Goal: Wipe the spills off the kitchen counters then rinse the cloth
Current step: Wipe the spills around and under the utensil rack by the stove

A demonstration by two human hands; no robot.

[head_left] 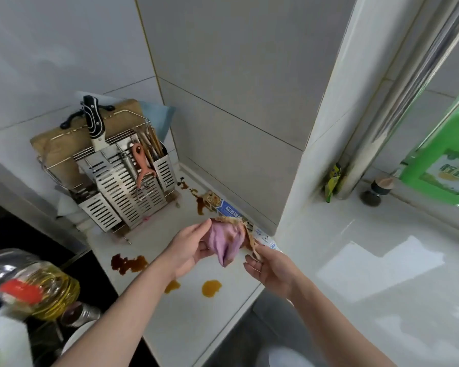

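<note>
While both of my hands are raised over the white counter near the middle of the frame, the purple cloth hangs bunched between them, clear of the surface. My left hand grasps the cloth's left side, fingers curled round the fabric with the thumb on top. My right hand pinches the frayed, brown-stained edge of the cloth at its fingertips (the remaining fingers look loosely curled, palm turned up).

Below the hands, lower centre of the frame, two orange-yellow spills sit on the counter, one partly hidden by my left forearm. To their left lies a dark brown puddle. Further up, a trail of dark brown drips runs along the wall edge, just beside a blue-and-white box lying against the tiles.

At centre left stands a slotted metal utensil rack, holding a black-handled knife, chopsticks and an orange peeler, with a wooden cutting board behind it. In the lower left corner, blurred, is a bottle of yellow cooking oil with a red label.

On the window sill at the right edge stands a green jug, with a small yellow-green packet beside a metal pipe.
</note>
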